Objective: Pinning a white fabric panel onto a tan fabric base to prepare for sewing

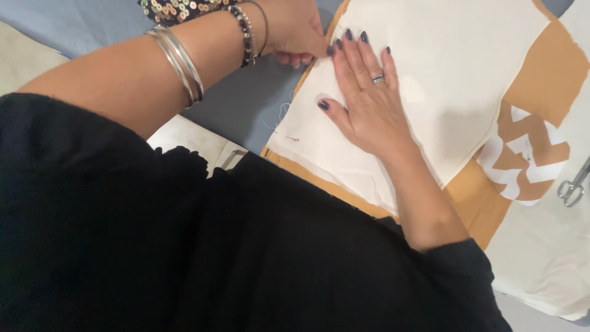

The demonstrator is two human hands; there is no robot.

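**Fingers pinch and press at the cloth's left edge**

Fingers of your right hand (362,101) lie spread and flat on the cream cloth (442,67), palm down, holding nothing, tips pointing toward the far-left edge of the piece. Your left hand (295,31) reaches across from the other side and its fingers are closed in a pinch right at that same edge, just touching your right fingertips. What they grip there is too small to make out.

The edge runs from the near left, where a small pink-headed pin (294,139) sticks in the cloth, away toward the pinch; both hands sit at its far end, the pin well apart nearer you. Under the cream piece lies a tan fabric (547,74) on the blue worktop (246,104). Scissors (574,184) rest far to the right, cut off by the frame. Your black sleeves hide the near edge of the cloth.
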